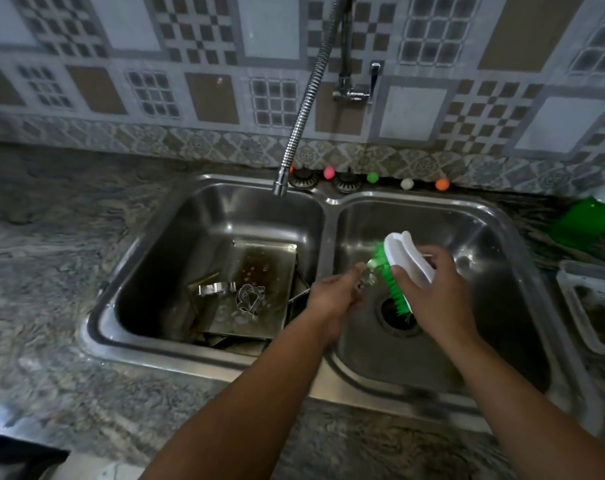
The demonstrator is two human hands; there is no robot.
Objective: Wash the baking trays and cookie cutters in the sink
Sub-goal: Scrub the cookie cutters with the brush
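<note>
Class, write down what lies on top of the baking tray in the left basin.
Two metal cookie cutters lie on the top baking tray, amid wet spots. More trays sit beneath it, mostly covered.

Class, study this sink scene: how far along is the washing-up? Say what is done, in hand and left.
Done: nothing visibly finished; no clean items show.
In hand: the left hand pinches a small metal cutter over the right basin while the right hand scrubs it with the green-bristled brush.
Left: two cookie cutters lie on a greasy baking tray in the left basin, with more trays beneath.
</note>
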